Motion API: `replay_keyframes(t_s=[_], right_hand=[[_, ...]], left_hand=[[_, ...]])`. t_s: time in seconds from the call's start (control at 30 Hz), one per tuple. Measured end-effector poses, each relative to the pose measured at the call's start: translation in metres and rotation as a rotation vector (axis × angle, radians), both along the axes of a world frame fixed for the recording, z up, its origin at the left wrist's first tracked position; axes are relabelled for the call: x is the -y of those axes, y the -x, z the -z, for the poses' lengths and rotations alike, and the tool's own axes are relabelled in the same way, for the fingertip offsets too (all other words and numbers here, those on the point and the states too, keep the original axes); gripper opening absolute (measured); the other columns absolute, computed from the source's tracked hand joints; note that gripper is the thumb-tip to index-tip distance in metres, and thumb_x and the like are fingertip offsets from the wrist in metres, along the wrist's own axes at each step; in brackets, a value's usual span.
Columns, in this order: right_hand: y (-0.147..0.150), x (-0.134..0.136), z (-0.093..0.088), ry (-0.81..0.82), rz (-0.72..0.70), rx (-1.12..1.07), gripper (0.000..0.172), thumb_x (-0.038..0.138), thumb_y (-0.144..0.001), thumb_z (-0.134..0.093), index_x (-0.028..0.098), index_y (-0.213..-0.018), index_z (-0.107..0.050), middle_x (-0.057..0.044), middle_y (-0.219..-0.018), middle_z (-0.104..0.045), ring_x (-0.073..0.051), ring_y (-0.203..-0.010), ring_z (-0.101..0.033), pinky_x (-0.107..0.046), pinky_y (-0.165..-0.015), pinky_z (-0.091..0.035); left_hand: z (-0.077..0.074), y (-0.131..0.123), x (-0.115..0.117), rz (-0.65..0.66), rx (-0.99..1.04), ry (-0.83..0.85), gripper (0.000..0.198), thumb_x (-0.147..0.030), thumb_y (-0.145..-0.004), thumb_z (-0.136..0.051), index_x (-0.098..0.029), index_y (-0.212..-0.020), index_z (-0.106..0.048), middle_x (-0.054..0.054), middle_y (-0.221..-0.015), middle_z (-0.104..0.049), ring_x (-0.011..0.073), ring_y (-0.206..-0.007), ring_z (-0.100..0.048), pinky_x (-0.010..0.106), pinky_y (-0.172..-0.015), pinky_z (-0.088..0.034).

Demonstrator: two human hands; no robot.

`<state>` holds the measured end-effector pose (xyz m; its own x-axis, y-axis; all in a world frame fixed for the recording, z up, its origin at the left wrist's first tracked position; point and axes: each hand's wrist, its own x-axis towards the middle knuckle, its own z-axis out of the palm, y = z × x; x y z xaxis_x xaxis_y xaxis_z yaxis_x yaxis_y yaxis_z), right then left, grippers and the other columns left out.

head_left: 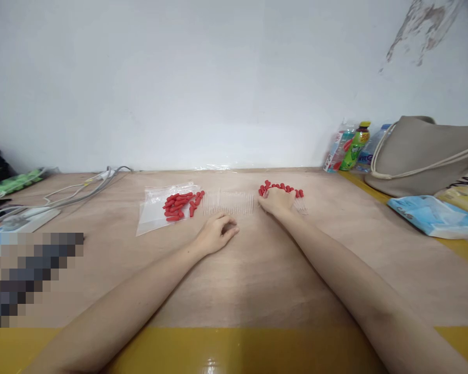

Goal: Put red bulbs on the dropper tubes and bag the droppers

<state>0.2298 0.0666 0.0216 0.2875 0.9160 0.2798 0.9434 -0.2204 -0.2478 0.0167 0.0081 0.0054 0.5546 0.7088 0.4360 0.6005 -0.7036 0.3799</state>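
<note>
My left hand [218,234] rests on the table with its fingers loosely curled, thumb and forefinger apart, and nothing visible between them. Just beyond it lies a row of thin clear glass tubes [230,202]. To its left, loose red rubber bulbs [177,204] lie on and beside a clear zip bag [150,210]. Farther right, my right hand [276,201] is closed at the left end of a row of glass droppers with red bulbs [299,193]. Its fingers seem to pinch one dropper there; the hand's back hides most of the grip and part of the row.
Drink bottles [354,148], a grey bag [425,150] and a blue packet [437,215] stand or lie at the right. At the left are a power strip [31,221] with cables and a green packet [17,182]. A white wall [179,83] closes the back.
</note>
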Motion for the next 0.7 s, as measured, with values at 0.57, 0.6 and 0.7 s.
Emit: replay_keyframes(t_s=[0.57,0.6,0.7], right_hand=[[0.012,0.013,-0.002,0.015,-0.143,0.010,0.031,0.039,-0.076,-0.043,0.017,-0.071,-0.065,-0.009,-0.074,-0.064,-0.022,-0.075,-0.057,-0.041,-0.079,-0.023],[0.017,0.012,-0.001,0.029,-0.143,0.026,0.032,0.039,-0.076,-0.043,0.016,-0.072,-0.065,-0.010,-0.076,-0.064,-0.023,-0.075,-0.057,-0.041,-0.079,-0.023],[0.023,0.009,-0.002,0.064,-0.122,0.033,0.030,0.038,-0.074,-0.045,0.014,-0.076,-0.065,-0.012,-0.077,-0.065,-0.024,-0.075,-0.058,-0.041,-0.078,-0.025]], left_hand=[[0.001,0.000,-0.001,0.003,0.003,-0.001,0.014,-0.028,-0.079,-0.054,-0.016,-0.085,-0.060,0.004,-0.082,-0.057,0.0162,-0.078,-0.053,0.029,-0.072,-0.042],[0.001,-0.001,0.000,0.002,0.003,0.002,0.014,-0.028,-0.080,-0.054,-0.017,-0.085,-0.060,0.004,-0.082,-0.056,0.0161,-0.077,-0.053,0.029,-0.071,-0.042],[0.001,-0.002,0.000,-0.020,-0.003,-0.004,0.015,-0.029,-0.080,-0.053,-0.017,-0.086,-0.060,0.003,-0.082,-0.056,0.0160,-0.077,-0.052,0.028,-0.070,-0.042]])
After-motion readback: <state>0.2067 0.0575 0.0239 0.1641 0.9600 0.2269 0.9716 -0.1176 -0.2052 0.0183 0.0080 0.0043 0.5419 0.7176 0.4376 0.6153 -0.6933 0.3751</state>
